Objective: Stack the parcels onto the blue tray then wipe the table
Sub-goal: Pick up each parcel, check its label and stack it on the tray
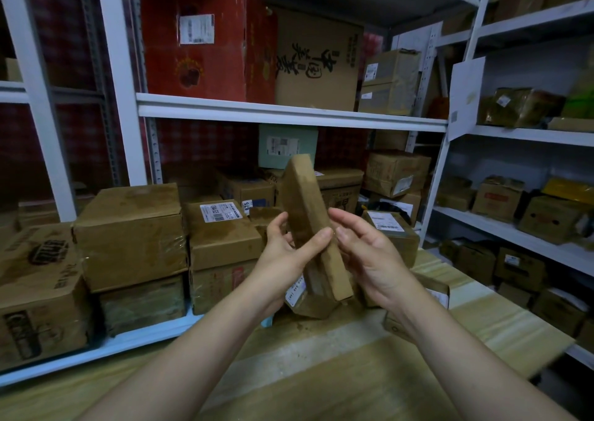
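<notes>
A flat brown parcel (308, 215) is held up on end, tilted, above the wooden table (321, 372). My left hand (289, 253) grips it, thumb across the narrow edge facing me and fingers behind its left face. My right hand (366, 253) is at its right side, loosely extended fingertips touching it. Under the hands a labelled brown parcel (308, 301) lies on the table, with more parcels (427, 292) to its right. A sliver of light blue (266, 320) shows under my left wrist; whether it is the tray I cannot tell.
White metal shelving surrounds the table. Stacked cardboard boxes (131, 234) fill the lower shelf on the left and behind, a red carton (199, 44) stands above, and more boxes (501, 199) sit on the right-hand shelves. The table's right edge (546, 353) is close to those shelves.
</notes>
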Demonstrator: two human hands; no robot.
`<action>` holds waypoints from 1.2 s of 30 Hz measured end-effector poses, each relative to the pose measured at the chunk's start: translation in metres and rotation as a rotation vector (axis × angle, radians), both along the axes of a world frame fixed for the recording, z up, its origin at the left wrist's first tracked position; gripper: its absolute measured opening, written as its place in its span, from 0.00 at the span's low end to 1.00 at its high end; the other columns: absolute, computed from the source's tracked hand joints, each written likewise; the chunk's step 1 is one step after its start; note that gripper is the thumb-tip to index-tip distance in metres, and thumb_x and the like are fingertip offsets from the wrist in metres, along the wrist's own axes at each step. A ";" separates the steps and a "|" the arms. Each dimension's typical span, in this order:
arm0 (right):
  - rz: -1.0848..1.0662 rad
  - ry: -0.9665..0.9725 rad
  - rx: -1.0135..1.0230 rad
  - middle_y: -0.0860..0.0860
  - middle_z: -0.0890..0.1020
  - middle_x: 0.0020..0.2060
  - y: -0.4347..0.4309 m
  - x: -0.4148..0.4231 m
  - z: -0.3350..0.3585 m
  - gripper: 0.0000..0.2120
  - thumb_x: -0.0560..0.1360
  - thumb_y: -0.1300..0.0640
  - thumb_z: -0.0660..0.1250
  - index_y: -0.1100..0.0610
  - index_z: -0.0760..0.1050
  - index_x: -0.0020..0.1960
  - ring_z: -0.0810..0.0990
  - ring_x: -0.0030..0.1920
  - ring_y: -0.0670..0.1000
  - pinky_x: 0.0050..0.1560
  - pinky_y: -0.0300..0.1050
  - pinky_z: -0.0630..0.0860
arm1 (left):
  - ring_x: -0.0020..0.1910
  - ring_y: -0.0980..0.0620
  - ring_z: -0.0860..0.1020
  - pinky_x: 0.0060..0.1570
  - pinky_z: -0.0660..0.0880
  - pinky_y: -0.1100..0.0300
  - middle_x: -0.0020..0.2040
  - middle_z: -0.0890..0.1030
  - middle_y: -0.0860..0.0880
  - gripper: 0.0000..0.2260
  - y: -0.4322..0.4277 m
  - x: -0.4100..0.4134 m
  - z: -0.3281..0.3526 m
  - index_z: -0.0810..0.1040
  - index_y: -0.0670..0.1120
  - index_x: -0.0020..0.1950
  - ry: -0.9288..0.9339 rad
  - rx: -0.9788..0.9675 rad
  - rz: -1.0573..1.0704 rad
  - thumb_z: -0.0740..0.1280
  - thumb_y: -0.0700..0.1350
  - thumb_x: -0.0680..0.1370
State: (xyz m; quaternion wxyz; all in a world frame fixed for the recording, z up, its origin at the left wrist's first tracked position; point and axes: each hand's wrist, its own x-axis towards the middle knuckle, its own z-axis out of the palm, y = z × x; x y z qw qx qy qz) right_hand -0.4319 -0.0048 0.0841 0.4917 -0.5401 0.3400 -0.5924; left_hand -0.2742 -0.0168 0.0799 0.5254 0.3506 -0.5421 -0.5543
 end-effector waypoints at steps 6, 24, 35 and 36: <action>0.034 0.023 -0.014 0.52 0.84 0.60 -0.004 -0.001 -0.005 0.18 0.78 0.57 0.64 0.55 0.75 0.67 0.80 0.52 0.50 0.52 0.43 0.78 | 0.52 0.52 0.83 0.46 0.80 0.58 0.58 0.82 0.46 0.33 0.003 0.006 0.005 0.69 0.49 0.70 0.003 0.053 -0.037 0.75 0.54 0.67; -0.174 0.238 0.225 0.47 0.85 0.55 -0.006 -0.013 -0.012 0.17 0.79 0.48 0.67 0.47 0.77 0.66 0.80 0.50 0.49 0.42 0.43 0.72 | 0.50 0.46 0.84 0.55 0.79 0.42 0.52 0.85 0.46 0.18 -0.012 0.019 -0.002 0.72 0.48 0.63 0.199 0.149 0.116 0.72 0.44 0.76; -0.254 0.226 -0.021 0.54 0.83 0.60 -0.006 -0.018 -0.006 0.19 0.79 0.65 0.66 0.59 0.74 0.69 0.82 0.50 0.43 0.40 0.30 0.76 | 0.57 0.44 0.82 0.59 0.77 0.42 0.57 0.83 0.45 0.15 -0.012 0.024 0.000 0.79 0.48 0.60 0.180 -0.031 0.032 0.69 0.36 0.75; -0.261 0.219 -0.028 0.55 0.82 0.60 -0.007 -0.018 -0.007 0.19 0.78 0.66 0.66 0.60 0.74 0.69 0.82 0.50 0.43 0.41 0.31 0.76 | 0.57 0.43 0.82 0.60 0.76 0.43 0.57 0.83 0.45 0.16 -0.012 0.025 0.000 0.80 0.48 0.60 0.171 -0.036 0.031 0.68 0.34 0.75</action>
